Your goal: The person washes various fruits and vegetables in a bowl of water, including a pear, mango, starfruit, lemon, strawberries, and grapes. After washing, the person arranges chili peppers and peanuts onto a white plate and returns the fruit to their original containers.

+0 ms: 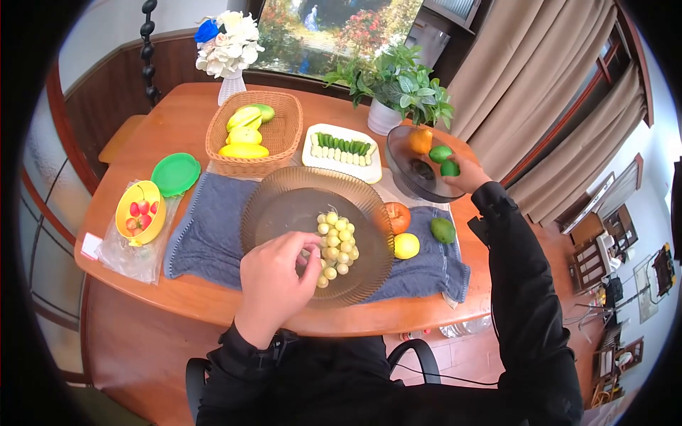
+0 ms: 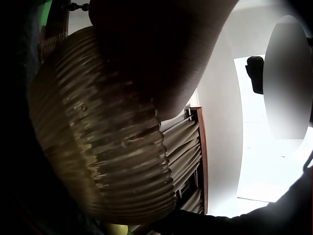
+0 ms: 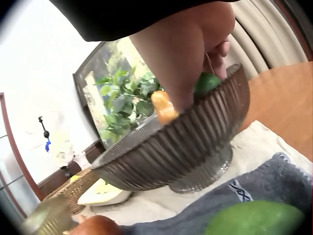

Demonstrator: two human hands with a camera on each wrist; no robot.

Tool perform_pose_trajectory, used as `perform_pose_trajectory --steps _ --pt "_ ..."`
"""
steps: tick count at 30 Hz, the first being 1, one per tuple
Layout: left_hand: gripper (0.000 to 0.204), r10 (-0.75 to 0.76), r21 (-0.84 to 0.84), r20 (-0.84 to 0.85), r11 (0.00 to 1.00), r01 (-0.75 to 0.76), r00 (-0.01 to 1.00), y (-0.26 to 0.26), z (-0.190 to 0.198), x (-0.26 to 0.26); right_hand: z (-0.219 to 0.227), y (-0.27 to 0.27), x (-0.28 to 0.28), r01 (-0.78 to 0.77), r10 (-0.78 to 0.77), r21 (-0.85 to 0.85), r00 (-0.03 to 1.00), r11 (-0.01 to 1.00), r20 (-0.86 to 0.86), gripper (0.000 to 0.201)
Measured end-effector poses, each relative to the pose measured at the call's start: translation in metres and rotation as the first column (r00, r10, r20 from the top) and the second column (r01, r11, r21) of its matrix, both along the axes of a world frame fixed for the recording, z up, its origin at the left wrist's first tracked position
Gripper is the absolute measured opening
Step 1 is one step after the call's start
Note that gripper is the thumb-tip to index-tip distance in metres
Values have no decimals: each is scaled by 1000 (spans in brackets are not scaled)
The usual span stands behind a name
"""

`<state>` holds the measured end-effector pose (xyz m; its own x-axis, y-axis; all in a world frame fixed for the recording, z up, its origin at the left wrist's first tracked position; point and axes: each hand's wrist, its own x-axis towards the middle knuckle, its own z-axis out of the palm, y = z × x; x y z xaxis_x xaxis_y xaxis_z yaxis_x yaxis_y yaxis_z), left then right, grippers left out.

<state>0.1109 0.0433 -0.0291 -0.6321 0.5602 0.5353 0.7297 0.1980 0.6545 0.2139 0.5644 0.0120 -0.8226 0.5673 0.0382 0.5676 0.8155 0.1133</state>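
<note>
In the head view my right hand [image 1: 465, 176] reaches over the right rim of a dark ribbed glass bowl [image 1: 401, 174]. It grips a green fruit [image 1: 450, 168] there; in the right wrist view this green fruit [image 3: 207, 84] shows between thumb and fingers. Another green fruit [image 1: 440, 153] and an orange, knobbly fruit [image 1: 420, 140] lie in that bowl. Above a large amber ribbed bowl [image 1: 277, 192], my left hand [image 1: 280, 273] hovers with loosely bent fingers beside a bunch of pale green grapes [image 1: 339, 245]. The left wrist view shows that bowl's ribbed side [image 2: 122, 161] under the dark hand.
An apple [image 1: 397, 217], a yellow lemon-like fruit [image 1: 406, 246] and a green mango-like fruit [image 1: 442, 230] lie on a blue-grey towel [image 1: 213, 227]. Behind stand a wicker basket [image 1: 291, 135], a vegetable plate [image 1: 344, 170] and a potted plant [image 1: 386, 117]. A yellow bowl [image 1: 158, 226] sits left.
</note>
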Motion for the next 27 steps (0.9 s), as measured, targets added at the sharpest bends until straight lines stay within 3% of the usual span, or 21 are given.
perform_pose_trajectory --steps 2,3,5,6,7,9,10,13,18,20,21,24,27 --pt "12 -4 4 3 1000 4 1000 0 1 -1 9 -3 6 -123 70 -258 976 958 -208 75" --pt "12 -7 6 2 1000 7 1000 0 0 0 19 -18 10 -119 67 -262 978 958 -198 75" --pt "12 -6 -1 17 1000 6 1000 1 -2 -1 44 -53 21 -269 170 -580 960 769 -221 74" --pt "12 -1 -4 19 1000 1 1000 1 -2 0 61 -78 25 -272 248 -554 961 787 -120 75" --pt "12 -7 -4 15 1000 7 1000 2 -2 0 66 -91 32 -270 242 -554 962 788 -124 75" --pt "12 -2 0 10 1000 2 1000 1 0 0 67 -111 42 -501 548 -387 836 774 15 75" --pt "12 -3 -1 6 1000 3 1000 0 0 0 63 -114 43 -592 644 -380 765 711 15 73" --pt "14 -9 12 37 1000 8 999 1 -3 1 59 -131 47 -489 583 -419 802 765 129 75" --pt "14 -3 2 45 1000 3 999 0 -2 1 60 -111 25 -398 496 -482 864 781 90 65" --pt "12 9 17 32 1000 -9 999 2 -3 2 59 -88 5 -226 267 -488 964 843 15 54" --pt "10 23 34 21 999 -24 1000 3 -3 2 54 -74 -5 -231 269 -486 963 843 10 54" --pt "10 23 33 0 999 -23 1000 2 -2 1 23 -15 -29 -337 308 -145 932 930 -189 55" --pt "13 0 10 21 1000 0 1000 0 -1 0 1 22 -48 -277 239 -126 937 953 -254 62"
